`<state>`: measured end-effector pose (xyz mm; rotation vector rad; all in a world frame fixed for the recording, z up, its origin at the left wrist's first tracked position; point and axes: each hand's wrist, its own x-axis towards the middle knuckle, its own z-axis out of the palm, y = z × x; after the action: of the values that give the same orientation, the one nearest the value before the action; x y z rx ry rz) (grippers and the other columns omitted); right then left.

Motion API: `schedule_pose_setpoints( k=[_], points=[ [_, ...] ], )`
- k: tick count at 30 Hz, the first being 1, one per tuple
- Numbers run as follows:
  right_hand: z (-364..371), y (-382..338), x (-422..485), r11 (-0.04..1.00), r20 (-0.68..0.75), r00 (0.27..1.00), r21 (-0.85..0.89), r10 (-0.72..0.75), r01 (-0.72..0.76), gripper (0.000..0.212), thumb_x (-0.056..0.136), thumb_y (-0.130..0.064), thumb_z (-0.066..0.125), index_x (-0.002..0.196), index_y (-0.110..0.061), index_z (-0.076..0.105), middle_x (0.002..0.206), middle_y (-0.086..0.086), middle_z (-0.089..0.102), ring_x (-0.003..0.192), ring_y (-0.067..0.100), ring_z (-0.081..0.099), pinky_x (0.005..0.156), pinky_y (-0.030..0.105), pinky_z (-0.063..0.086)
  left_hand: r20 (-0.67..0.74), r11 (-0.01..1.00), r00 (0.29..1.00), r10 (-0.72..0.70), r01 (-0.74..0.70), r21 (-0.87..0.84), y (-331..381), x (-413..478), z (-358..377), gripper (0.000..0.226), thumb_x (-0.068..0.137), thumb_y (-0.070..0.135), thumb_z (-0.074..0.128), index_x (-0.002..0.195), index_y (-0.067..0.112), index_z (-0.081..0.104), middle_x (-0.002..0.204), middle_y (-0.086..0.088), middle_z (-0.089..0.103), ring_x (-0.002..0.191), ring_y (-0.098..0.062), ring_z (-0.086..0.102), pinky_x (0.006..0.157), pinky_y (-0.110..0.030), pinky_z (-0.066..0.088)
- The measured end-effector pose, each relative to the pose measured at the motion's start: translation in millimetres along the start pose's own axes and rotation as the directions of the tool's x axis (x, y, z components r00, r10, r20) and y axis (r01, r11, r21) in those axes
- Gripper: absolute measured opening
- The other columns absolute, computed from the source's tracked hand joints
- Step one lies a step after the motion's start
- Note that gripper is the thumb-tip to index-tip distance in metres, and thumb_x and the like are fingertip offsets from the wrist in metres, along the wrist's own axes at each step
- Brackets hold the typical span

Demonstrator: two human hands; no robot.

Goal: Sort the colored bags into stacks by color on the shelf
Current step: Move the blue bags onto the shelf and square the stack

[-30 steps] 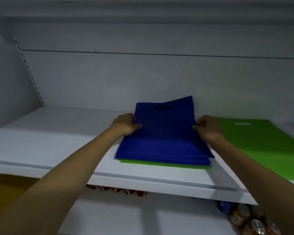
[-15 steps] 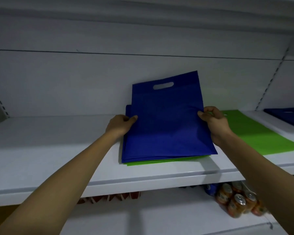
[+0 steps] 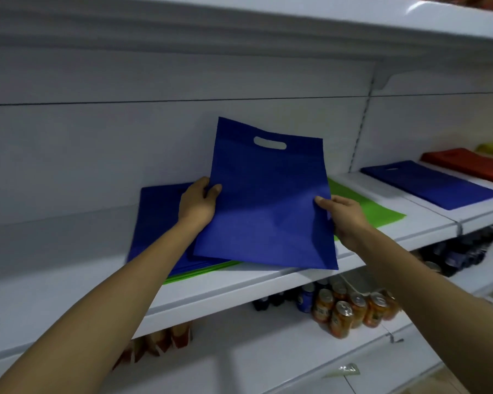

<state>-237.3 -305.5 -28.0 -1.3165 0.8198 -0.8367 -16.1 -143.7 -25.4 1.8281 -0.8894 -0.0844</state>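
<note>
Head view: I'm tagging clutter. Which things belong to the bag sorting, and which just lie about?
Job: held blue bag, blue-and-green pile, green bag, far blue bag, red bags, left hand, right hand.
Lying about: orange cans below.

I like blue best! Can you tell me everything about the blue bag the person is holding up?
The blue bag is a flat, deep-blue rectangle that looks like thin non-woven fabric. Near its top edge is an oval cut-out handle in a darker band. It is held up and tilted, top leaning toward the back wall, above the shelf. The left hand pinches its left edge, the right hand its right edge.
</note>
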Motion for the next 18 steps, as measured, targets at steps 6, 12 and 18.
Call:
schedule_pose_setpoints(
  k=[6,12,18],
  points=[
    [-99.3,-10.4,8.9,0.997,-0.134,0.99,-0.061,-0.051,0.043,0.007,0.094,-0.018,0.061,0.096,-0.013,0.065,0.094,0.003,0.068,0.078,0.019,0.064,0.07,0.034,0.053,0.024,0.998,0.999,0.038,-0.037,-0.048,51.7,-9.8,89.4,0.029,0.098,0.026,0.049,0.078,0.004,0.049,0.079,-0.01,0.058,0.072,-0.018,0.051,0.062,-0.028,0.038],
    [-204.5,-25.5,20.3,0.993,-0.198,0.978,-0.101,-0.072,0.052,0.011,0.094,-0.024,0.062,0.097,-0.015,0.067,0.099,0.004,0.07,0.088,0.025,0.067,0.08,0.041,0.055,0.044,0.991,0.995,0.092,-0.087,-0.097,112.0,-21.9,181.1,0.029,0.098,0.028,0.049,0.092,0.0,0.056,0.087,-0.019,0.064,0.078,-0.033,0.06,0.066,-0.04,0.048],
    [-313.5,-32.6,23.0,0.993,-0.242,0.969,-0.118,-0.048,0.019,0.018,0.093,-0.027,0.062,0.086,-0.011,0.065,0.092,0.002,0.067,0.079,0.019,0.063,0.063,0.032,0.049,0.046,0.979,0.997,0.064,-0.053,-0.199,168.7,-36.0,281.6,0.033,0.097,0.028,0.052,0.093,-0.004,0.054,0.095,-0.028,0.061,0.073,-0.026,0.054,0.074,-0.053,0.049]
  ],
)
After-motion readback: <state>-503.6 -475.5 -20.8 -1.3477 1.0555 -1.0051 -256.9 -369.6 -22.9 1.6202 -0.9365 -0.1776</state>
